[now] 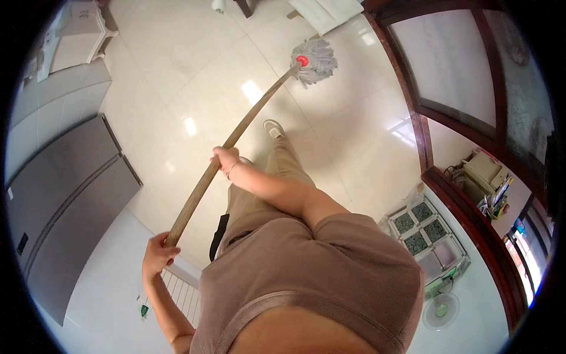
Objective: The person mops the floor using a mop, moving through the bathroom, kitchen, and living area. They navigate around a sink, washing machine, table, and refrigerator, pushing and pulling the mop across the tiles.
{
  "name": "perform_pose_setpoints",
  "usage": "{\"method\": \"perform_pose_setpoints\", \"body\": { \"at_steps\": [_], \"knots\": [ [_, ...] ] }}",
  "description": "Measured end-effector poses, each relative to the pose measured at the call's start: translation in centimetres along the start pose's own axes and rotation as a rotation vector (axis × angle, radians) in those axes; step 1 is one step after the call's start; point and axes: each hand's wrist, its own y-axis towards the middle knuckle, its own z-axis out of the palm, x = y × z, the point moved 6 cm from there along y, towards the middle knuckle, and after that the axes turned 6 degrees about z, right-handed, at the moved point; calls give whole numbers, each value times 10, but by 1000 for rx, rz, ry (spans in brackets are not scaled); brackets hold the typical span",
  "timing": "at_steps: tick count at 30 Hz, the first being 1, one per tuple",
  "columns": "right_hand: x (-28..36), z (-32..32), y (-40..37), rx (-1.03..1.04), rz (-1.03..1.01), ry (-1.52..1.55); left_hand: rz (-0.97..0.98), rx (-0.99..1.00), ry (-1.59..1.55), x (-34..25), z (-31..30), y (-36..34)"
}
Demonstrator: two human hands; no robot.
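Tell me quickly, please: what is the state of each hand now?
Left hand: closed, holding the wooden mop handle near its top end.
Right hand: closed around the same handle, nearer the mop head.

Bright, diffuse indoor light. Glossy floor [177, 76] throws white glare patches, 2 strong ones near centre-left. Bright opening [529, 259] at lower right is blown out. Faint soft shadow by the shoe [273, 127]. Heavy fisheye: mop handle [198, 196] bows, corners black, blue-purple fringing at rim.
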Motion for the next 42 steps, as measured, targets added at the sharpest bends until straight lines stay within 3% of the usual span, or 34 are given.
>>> {"method": "perform_pose_setpoints", "body": {
  "at_steps": [5,11,13,15,18,22,24,27,29,35,37,39,41,42],
  "knots": [
    [99,-38,49,-73,-221,145,142,114,127,-61,48,65],
    [244,-114,63,-5,-261,30,402,197,159,-141,143,127],
    [288,-144,49,-101,-298,-64,517,261,172,-161,181,150],
    [317,-180,62,-250,-411,23,422,340,101,-184,208,148],
    [327,-200,22,-479,-367,-208,363,495,153,-194,227,149],
    [286,-231,49,-540,-344,-113,328,513,204,-152,218,164],
    [251,-234,61,-549,-294,-126,608,299,432,-123,204,174],
    [199,-225,73,-547,-283,-86,412,302,469,-72,175,170],
    [165,-215,85,-528,-263,-168,392,281,468,-48,148,158],
    [34,-122,75,-513,-162,-219,386,116,581,43,47,125],
    [-25,-88,73,-429,-135,-129,347,68,569,86,9,110],
    [-83,-55,69,-386,-56,-380,322,-34,539,136,-31,93],
    [-163,-31,79,-534,72,-86,315,-125,537,189,-66,66],
    [-198,-30,97,-486,64,-229,285,-151,526,218,-81,53]
  ]
}}
